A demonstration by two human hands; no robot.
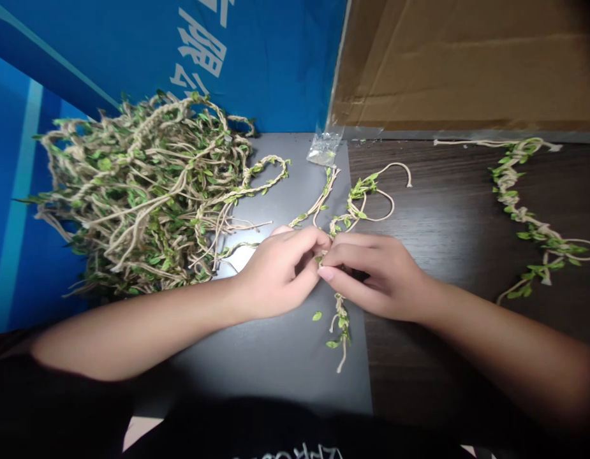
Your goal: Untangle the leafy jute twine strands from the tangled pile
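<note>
A beige braided cord with green leaves (pixel 341 313) passes between my two hands at the middle of the table. My left hand (pixel 287 271) pinches it from the left, fingers curled in. From the right, my right hand (pixel 378 274) grips the same cord with thumb and forefinger, and the fingertips of both hands meet. The stretch right under the fingers is mostly hidden. Beyond the hands, leafy strands and a loose cord loop (pixel 383 204) spread over the table. One end hangs toward me, with a loose green leaf (pixel 316 315) lying beside it.
A large heap of leafy cords (pixel 146 197) stands at the left against a blue panel (pixel 285 64). Another leafy braid (pixel 515 197) lies on the dark table at right. A small clear plastic bag (pixel 323 148) sits by the cardboard box (pixel 467 70) at the back.
</note>
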